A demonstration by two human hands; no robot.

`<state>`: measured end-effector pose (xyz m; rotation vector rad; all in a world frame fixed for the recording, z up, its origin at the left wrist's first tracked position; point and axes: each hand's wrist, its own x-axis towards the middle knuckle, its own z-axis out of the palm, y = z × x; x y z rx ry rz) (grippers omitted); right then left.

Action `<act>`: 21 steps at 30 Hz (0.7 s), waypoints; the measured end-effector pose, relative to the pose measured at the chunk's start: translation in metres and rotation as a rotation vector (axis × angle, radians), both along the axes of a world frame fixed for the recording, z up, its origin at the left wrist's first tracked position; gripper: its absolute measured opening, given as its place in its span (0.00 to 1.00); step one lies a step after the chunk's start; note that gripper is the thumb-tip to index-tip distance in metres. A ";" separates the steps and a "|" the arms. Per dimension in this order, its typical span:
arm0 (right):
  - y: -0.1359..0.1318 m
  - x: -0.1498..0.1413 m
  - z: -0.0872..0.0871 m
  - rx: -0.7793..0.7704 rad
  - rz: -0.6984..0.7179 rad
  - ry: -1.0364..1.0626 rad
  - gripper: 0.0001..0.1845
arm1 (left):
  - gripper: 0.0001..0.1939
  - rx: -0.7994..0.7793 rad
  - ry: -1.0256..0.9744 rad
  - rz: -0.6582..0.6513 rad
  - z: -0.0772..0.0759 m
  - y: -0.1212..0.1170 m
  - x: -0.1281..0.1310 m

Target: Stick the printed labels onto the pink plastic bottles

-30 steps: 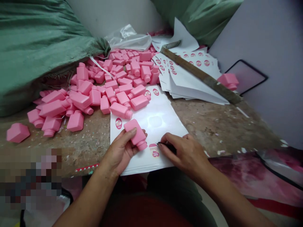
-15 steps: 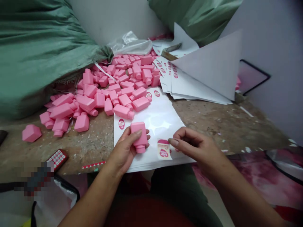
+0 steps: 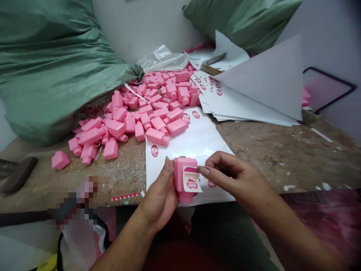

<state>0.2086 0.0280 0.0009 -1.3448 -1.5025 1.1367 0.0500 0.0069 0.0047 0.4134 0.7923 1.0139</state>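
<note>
Our left hand [image 3: 160, 197] cradles a pink plastic bottle [image 3: 180, 177], neck down, its thumb [image 3: 168, 165] pressed on the bottle's side and the other fingers curled behind it. A label [image 3: 192, 179] printed "BABY" sits on the bottle's face, just beside our right hand [image 3: 237, 177]. That hand's thumb and forefinger [image 3: 203, 170] are pressed together at the label's edge; whether they pinch it, we can't quite tell. Beneath our fingers lies a white label sheet [image 3: 166, 165] on a worn workbench [image 3: 267, 154]. Beyond our fingertips spreads a heap of pink bottles [image 3: 152, 101], backed by a green woven sack [image 3: 50, 64], with stacked sheets [image 3: 254, 101] to the right.
</note>
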 end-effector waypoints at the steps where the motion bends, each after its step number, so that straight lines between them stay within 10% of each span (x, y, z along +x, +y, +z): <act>1: 0.000 0.000 -0.001 0.008 0.000 -0.002 0.15 | 0.29 -0.003 0.001 -0.002 0.000 -0.001 0.000; 12: -0.004 0.001 -0.012 0.176 -0.093 -0.235 0.14 | 0.16 0.006 0.151 -0.037 -0.005 -0.009 -0.004; 16: -0.006 0.002 -0.015 0.289 -0.219 -0.323 0.12 | 0.21 -0.022 0.193 -0.070 -0.008 -0.009 -0.005; 21: -0.005 -0.011 -0.019 0.232 -0.034 -0.186 0.16 | 0.35 -0.054 0.171 -0.073 -0.004 -0.018 -0.007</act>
